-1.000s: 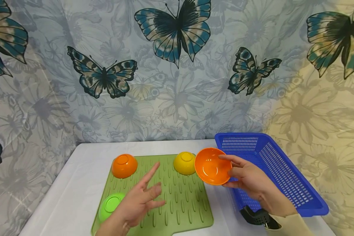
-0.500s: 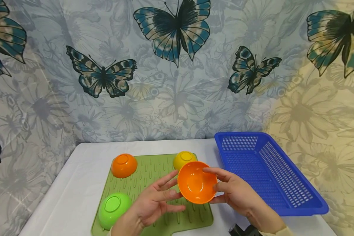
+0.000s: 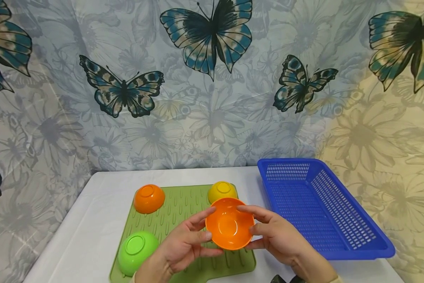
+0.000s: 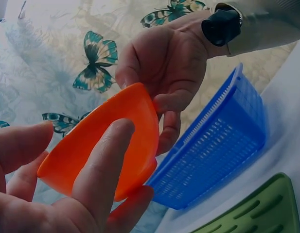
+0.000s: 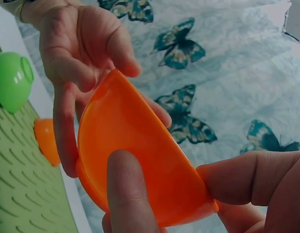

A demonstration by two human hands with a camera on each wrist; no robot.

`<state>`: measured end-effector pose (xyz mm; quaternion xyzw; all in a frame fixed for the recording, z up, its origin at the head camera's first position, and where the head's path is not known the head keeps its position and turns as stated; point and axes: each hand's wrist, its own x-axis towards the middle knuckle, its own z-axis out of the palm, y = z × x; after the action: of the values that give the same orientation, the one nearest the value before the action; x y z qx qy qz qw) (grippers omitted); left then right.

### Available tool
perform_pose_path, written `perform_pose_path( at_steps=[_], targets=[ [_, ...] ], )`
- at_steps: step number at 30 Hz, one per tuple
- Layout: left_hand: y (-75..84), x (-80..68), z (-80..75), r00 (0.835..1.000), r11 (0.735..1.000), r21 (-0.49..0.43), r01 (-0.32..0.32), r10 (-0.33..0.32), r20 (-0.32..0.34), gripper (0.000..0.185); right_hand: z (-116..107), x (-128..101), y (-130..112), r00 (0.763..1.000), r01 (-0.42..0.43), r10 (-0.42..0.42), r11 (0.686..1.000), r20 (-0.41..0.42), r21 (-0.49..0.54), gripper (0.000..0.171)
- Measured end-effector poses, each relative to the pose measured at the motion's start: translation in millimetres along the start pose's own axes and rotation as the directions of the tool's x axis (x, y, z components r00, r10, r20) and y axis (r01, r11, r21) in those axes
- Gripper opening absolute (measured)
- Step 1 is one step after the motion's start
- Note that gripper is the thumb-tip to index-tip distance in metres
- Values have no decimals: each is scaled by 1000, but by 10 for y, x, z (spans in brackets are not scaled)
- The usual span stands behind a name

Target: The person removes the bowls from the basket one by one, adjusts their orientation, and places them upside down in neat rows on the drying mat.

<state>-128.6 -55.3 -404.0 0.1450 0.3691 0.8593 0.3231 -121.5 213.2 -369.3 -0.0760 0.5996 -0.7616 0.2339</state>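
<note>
An orange bowl (image 3: pixel 230 228) is held up over the front of the green mat, its open side turned toward the head camera. The left hand (image 3: pixel 181 243) holds its left side, thumb at the rim and fingers spread behind and along the wall. On the opposite side the right hand (image 3: pixel 280 237) grips the rim, forefinger over the top edge and thumb at the side. Both wrist views show the bowl (image 4: pixel 108 145) between the two hands, fingers against its outside. Part of the outer wall is covered by fingers.
Upside down on the green drying mat (image 3: pixel 183 200) rest another orange bowl (image 3: pixel 149 199), a yellow bowl (image 3: pixel 221 191) and a larger green bowl (image 3: pixel 137 253). A blue perforated basket (image 3: pixel 316 212) stands to the right on the white-covered table (image 3: pixel 81 220). Behind hangs a butterfly-patterned cloth (image 3: pixel 212 129).
The right hand has carried the orange bowl left and toward the person, from beside the basket to over the mat. The left hand has moved right and taken hold of its left side.
</note>
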Motion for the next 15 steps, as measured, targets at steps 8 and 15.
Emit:
perform_pose_path(
  at_steps=[8, 15],
  targets=[
    [-28, 16, -8, 992, 993, 105, -54, 66, -108, 47, -6, 12, -41, 993, 62, -79, 982, -88, -177, 55],
    [-45, -2, -44, 936, 878, 468, -103, 245, -253, 42, -126, -28, -86, 996, 80, -79, 997, 42, -9, 60]
  ],
)
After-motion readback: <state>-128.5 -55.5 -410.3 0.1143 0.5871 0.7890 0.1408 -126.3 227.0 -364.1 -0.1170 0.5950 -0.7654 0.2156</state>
